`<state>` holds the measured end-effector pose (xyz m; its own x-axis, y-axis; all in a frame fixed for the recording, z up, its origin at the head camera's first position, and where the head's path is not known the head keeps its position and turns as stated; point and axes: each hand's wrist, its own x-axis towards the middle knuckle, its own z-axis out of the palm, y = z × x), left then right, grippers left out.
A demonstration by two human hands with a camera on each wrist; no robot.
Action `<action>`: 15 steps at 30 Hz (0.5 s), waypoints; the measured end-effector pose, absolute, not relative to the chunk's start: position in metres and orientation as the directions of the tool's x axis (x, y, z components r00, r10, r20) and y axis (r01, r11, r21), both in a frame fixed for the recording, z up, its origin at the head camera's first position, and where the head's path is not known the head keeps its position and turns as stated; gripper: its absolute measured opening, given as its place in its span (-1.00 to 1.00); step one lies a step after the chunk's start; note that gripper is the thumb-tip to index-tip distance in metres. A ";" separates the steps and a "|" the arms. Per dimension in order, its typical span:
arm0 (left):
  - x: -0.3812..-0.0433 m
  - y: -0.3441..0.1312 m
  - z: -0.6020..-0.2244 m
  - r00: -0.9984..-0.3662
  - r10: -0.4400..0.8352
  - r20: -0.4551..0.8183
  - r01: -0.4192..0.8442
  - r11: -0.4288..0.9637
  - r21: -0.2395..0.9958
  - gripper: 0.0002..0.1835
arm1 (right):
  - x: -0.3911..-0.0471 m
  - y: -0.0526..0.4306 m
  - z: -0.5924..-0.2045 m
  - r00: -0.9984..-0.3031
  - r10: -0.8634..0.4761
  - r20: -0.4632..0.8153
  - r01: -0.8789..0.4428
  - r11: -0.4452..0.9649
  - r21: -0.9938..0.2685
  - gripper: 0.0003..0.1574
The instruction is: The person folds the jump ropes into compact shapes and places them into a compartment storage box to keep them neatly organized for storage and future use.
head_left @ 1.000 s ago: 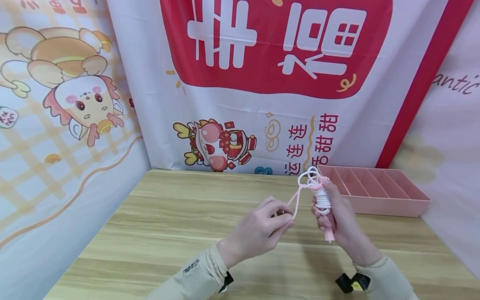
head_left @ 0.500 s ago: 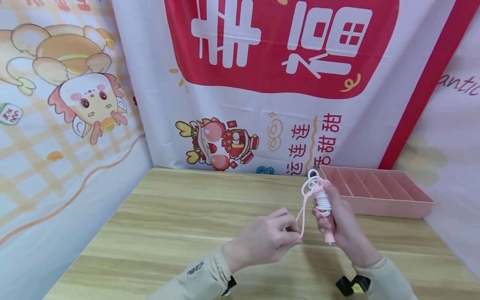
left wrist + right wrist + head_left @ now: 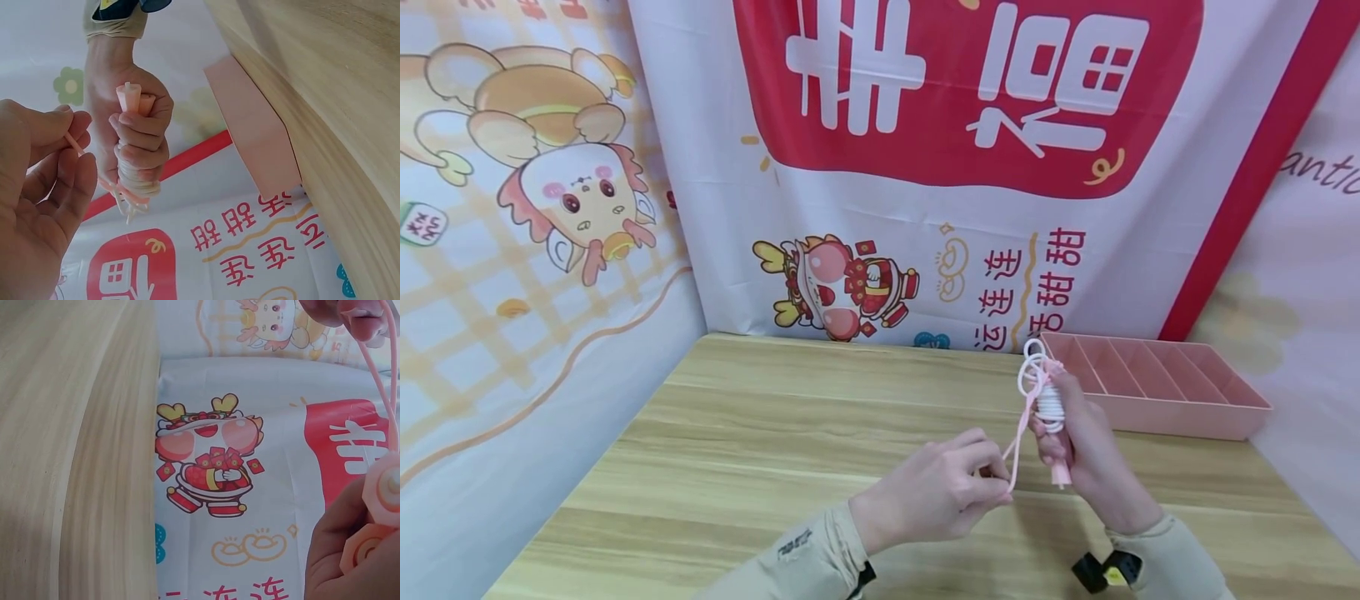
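My right hand (image 3: 1086, 442) grips the two pink handles of a jump rope (image 3: 1049, 410), its white cord wound in a coil around them. A few loose white loops (image 3: 1032, 367) stick out past the upper end of the coil. From there a pink stretch of cord (image 3: 1021, 442) runs down to my left hand (image 3: 932, 492), which pinches it between thumb and fingers. The left wrist view shows the handle ends (image 3: 129, 99) above the curled right fingers. Both round handle ends (image 3: 386, 487) appear at the right edge of the right wrist view.
A pink divided tray (image 3: 1187, 415) stands at the back right of the wooden table (image 3: 760, 433), just behind my right hand. Printed cloths (image 3: 880, 208) hang along the back and both sides. A black device (image 3: 1108, 571) sits at my right wrist.
My left hand has moved down and to the right, still pinching the pink cord, which now hangs more steeply. The white loops have shifted slightly; my right hand keeps its hold.
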<state>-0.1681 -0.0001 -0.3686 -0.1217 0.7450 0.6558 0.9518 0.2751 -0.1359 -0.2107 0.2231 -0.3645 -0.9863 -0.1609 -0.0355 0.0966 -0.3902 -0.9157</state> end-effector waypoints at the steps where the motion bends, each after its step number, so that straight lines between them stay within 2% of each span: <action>1: -0.168 0.000 -0.368 -0.122 0.745 0.655 0.952 0.275 -0.135 -0.92 | -0.211 0.223 -0.365 -0.987 -0.159 -0.035 0.095 -0.389 -0.916 -0.51; 8: -0.168 0.001 -0.368 -0.139 0.722 0.678 0.950 0.292 -0.115 -0.90 | -0.212 0.224 -0.366 -0.964 -0.265 -0.007 0.120 -0.409 -0.905 -0.52; 10: -0.170 0.001 -0.367 -0.172 0.691 0.702 0.945 0.317 -0.080 -0.89 | -0.213 0.224 -0.365 -0.955 -0.296 0.011 0.124 -0.434 -0.892 -0.52; 15: -0.175 0.001 -0.369 -0.324 0.580 0.748 0.906 0.418 0.068 -0.93 | -0.212 0.220 -0.359 -0.936 -0.352 -0.009 0.166 -0.418 -0.893 -0.51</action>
